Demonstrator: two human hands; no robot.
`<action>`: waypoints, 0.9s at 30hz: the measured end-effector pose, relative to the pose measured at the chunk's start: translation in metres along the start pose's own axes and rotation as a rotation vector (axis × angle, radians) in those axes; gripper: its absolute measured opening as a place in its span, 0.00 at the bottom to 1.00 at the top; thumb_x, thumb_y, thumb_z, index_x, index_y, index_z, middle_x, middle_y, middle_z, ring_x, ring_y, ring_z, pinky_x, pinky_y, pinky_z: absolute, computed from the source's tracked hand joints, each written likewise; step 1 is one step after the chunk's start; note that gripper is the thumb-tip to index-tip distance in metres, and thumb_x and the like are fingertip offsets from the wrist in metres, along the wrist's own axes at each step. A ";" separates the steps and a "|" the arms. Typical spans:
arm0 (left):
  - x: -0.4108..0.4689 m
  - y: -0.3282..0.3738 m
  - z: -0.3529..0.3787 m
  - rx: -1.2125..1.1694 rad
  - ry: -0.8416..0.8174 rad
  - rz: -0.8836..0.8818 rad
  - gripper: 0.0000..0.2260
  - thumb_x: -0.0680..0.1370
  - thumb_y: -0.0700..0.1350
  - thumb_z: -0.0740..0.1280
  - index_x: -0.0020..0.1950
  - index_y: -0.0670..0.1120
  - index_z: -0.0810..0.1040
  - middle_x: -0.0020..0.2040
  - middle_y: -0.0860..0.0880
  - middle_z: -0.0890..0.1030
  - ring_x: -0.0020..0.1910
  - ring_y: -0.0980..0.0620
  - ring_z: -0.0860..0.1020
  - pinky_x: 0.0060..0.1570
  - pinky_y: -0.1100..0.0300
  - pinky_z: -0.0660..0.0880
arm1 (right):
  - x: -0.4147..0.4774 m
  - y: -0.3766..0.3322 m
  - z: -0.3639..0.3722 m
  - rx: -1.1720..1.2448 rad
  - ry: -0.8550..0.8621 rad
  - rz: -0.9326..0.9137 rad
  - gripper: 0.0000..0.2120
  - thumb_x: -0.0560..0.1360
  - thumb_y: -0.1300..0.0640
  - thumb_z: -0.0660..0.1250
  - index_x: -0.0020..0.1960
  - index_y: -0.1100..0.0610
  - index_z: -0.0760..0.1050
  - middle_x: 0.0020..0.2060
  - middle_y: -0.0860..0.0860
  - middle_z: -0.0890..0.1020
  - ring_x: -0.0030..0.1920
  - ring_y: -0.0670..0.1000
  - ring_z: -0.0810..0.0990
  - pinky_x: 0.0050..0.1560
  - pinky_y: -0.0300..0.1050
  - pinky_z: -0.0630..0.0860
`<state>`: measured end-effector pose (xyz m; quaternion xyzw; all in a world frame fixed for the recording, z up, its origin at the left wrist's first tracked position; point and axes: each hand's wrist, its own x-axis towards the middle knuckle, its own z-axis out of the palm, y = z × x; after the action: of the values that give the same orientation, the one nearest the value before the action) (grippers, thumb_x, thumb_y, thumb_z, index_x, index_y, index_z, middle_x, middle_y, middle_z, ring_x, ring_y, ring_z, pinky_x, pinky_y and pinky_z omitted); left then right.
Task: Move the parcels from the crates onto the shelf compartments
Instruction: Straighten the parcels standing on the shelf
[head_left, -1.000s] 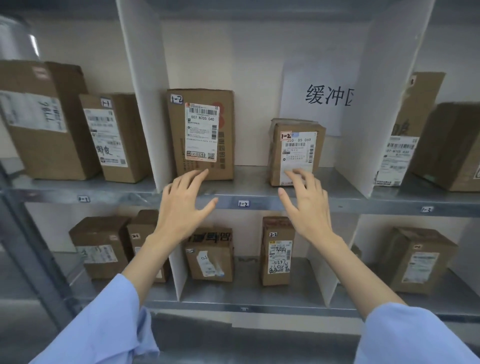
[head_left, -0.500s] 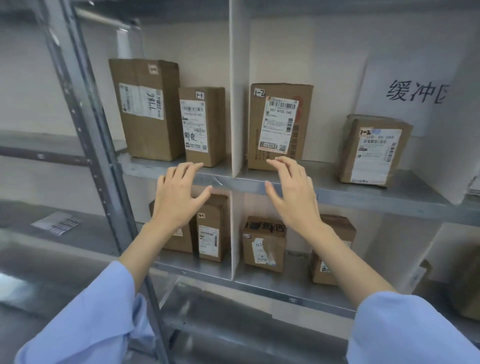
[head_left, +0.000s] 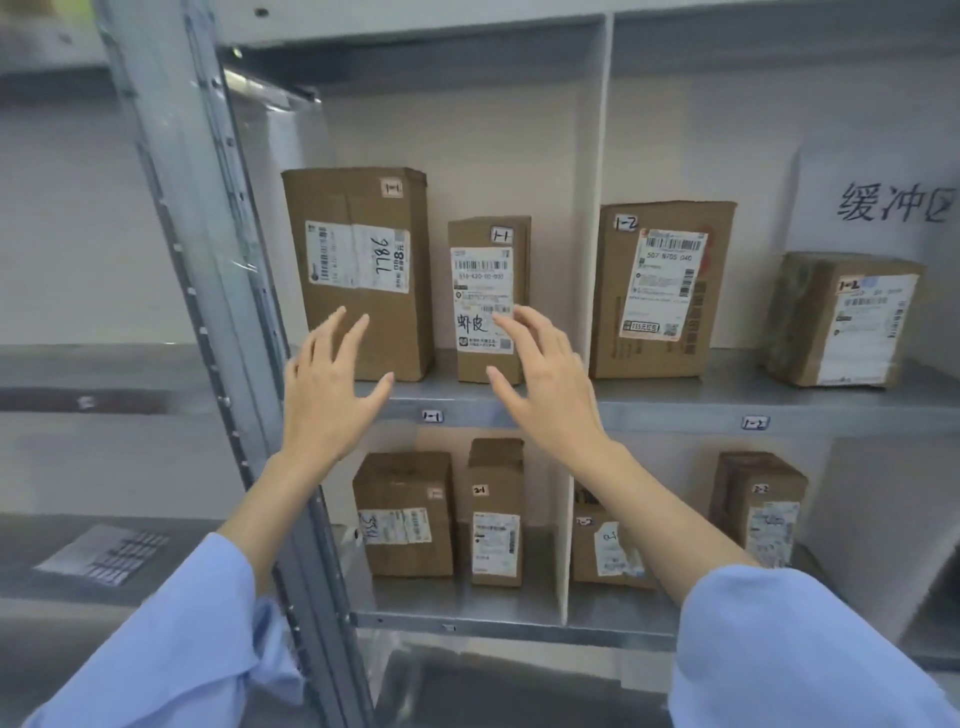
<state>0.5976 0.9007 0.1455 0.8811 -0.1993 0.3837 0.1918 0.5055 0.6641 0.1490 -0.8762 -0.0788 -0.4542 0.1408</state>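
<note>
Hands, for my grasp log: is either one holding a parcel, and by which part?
Neither. The left hand and right hand are open, fingers spread, holding nothing.

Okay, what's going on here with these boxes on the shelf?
A person in light blue sleeves holds both bare hands up before the upper shelf compartment marked 1-1. The left hand, fingers spread, is in front of the tall parcel; the right hand is in front of the narrower parcel beside it. Neither hand grips anything, and I can't tell whether they touch the boxes. In compartment 1-2 stand two more parcels.
</note>
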 end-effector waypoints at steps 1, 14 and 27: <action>0.004 -0.009 0.001 -0.003 -0.006 0.002 0.31 0.78 0.57 0.65 0.78 0.52 0.60 0.79 0.48 0.57 0.76 0.46 0.57 0.72 0.43 0.58 | 0.002 -0.004 0.006 -0.009 0.011 0.034 0.27 0.79 0.51 0.65 0.76 0.52 0.64 0.75 0.53 0.65 0.72 0.54 0.66 0.59 0.51 0.72; 0.013 -0.058 0.015 0.002 -0.089 0.019 0.30 0.77 0.59 0.65 0.77 0.53 0.62 0.79 0.41 0.55 0.77 0.43 0.57 0.74 0.45 0.53 | 0.009 -0.006 0.035 -0.091 -0.180 0.244 0.28 0.80 0.52 0.63 0.78 0.44 0.57 0.78 0.56 0.54 0.70 0.59 0.66 0.61 0.56 0.74; 0.007 -0.045 0.044 0.051 -0.212 -0.039 0.30 0.77 0.63 0.62 0.77 0.56 0.62 0.79 0.39 0.57 0.77 0.42 0.60 0.72 0.40 0.39 | 0.012 0.018 0.034 -0.124 -0.297 0.301 0.25 0.82 0.49 0.60 0.77 0.44 0.60 0.76 0.55 0.62 0.72 0.59 0.64 0.65 0.57 0.70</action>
<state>0.6509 0.9156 0.1151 0.9251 -0.1914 0.2893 0.1545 0.5431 0.6576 0.1371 -0.9423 0.0610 -0.2981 0.1398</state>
